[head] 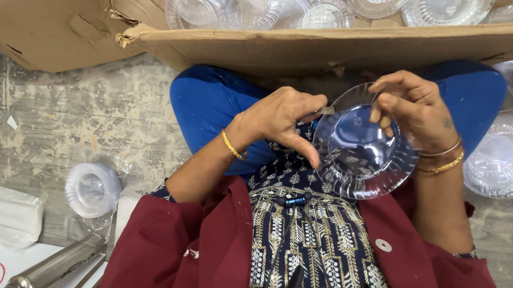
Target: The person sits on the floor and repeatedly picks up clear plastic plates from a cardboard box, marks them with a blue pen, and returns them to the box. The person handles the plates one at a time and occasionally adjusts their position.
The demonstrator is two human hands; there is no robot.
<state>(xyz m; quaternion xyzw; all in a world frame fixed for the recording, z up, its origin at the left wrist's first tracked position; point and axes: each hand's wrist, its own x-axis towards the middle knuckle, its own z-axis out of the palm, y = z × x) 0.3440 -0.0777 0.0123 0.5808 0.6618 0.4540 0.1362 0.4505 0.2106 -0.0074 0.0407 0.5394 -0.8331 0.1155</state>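
Clear plastic, fluted like a small plate [363,149], sits tilted over my lap so its rim faces both hands. My left hand [280,117] pinches a small blade against the edge; my right hand [412,109] curls closed on the far rim, steadying it. More plates fill the cardboard box [324,46] ahead.

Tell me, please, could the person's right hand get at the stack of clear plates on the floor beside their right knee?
Probably yes. The stack of clear plates lies uncovered just beyond the right hand, with nothing between them. That hand, like the left hand, is holding a clear plate, so it would have to let go first.
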